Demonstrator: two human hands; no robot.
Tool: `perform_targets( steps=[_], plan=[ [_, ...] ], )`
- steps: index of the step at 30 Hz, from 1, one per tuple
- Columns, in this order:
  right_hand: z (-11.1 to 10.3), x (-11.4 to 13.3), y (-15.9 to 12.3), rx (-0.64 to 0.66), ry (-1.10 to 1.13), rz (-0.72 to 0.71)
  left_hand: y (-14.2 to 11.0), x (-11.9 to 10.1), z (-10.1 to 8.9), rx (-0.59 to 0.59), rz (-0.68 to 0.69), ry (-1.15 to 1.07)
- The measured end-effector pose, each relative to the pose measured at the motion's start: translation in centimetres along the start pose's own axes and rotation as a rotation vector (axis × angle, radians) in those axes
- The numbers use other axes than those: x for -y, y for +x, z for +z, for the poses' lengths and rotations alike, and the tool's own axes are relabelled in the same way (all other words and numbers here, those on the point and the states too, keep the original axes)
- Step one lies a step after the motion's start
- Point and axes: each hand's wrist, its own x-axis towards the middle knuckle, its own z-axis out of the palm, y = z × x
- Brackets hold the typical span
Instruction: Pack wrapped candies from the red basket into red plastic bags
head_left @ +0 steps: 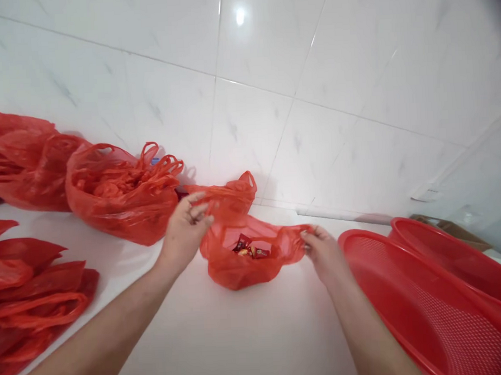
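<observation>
A red plastic bag (242,274) rests on the white table with its mouth spread open. Inside it lie several small wrapped sweets (251,250), mostly dark red with some gold. My left hand (188,227) is at the bag's left side, thumb and fingers closed on the edge of the plastic. On the opposite side, my right hand (321,248) pinches the bag's right handle. Just behind the left fingers, another red bag (238,191) lies against the wall.
Full red bags (121,211) line the wall at the left. Nearer, flat red bags (38,299) lie in a pile on the white table (225,340). Two red plastic baskets (390,292) stand at the right. White wall tiles (170,102) rise behind.
</observation>
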Motion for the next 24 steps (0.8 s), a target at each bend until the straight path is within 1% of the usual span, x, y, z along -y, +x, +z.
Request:
perform_targets(
  steps=[2,4,6,8,10,13,15,17,19,20,21,22,24],
  plan=[
    [-0.4,2.4,-0.4,-0.158,-0.035,-0.193,1.2,-2.7,0.3,-0.059,0.167,-0.002],
    [-0.9,4.3,-1.0,-0.244,-0.181,-0.323,1.8,-5.0,0.5,-0.079,0.272,-0.009],
    [-1.2,5.7,-1.4,-0.285,-0.342,-0.384,1.9,-6.4,0.6,-0.075,0.294,-0.008],
    [-1.5,6.5,-1.7,-0.321,-0.374,-0.411,1.7,-7.0,0.5,-0.053,0.278,0.002],
    [-1.6,6.9,-1.8,-0.315,-0.284,-0.413,1.5,-6.9,0.3,-0.033,0.252,0.006],
    [-1.5,6.8,-1.7,-0.154,-0.1,-0.351,1.1,-6.6,-0.2,-0.032,0.226,0.043],
    [-1.4,6.2,-1.8,-0.08,-0.003,-0.355,0.5,-6.4,-0.9,-0.005,0.218,0.099],
    [-1.7,4.6,-2.1,-0.086,0.016,-0.407,-0.4,-6.2,-2.0,0.013,0.251,0.197],
    [-2.3,2.2,-2.5,-0.101,-0.033,-0.457,-1.5,-5.6,-3.6,-0.031,0.307,0.317],
    [-2.8,0.7,-2.7,-0.085,-0.066,-0.465,-2.1,-5.0,-4.6,-0.067,0.328,0.368],
    [-3.2,-0.9,-2.8,-0.034,-0.09,-0.454,-2.6,-4.2,-5.5,-0.092,0.322,0.405],
    [-3.7,-2.4,-2.8,0.037,-0.108,-0.425,-2.9,-3.2,-6.5,-0.092,0.286,0.428],
    [-4.2,-4.9,-2.8,0.175,-0.142,-0.333,-3.3,-0.6,-7.9,0.004,0.118,0.482]
  ],
)
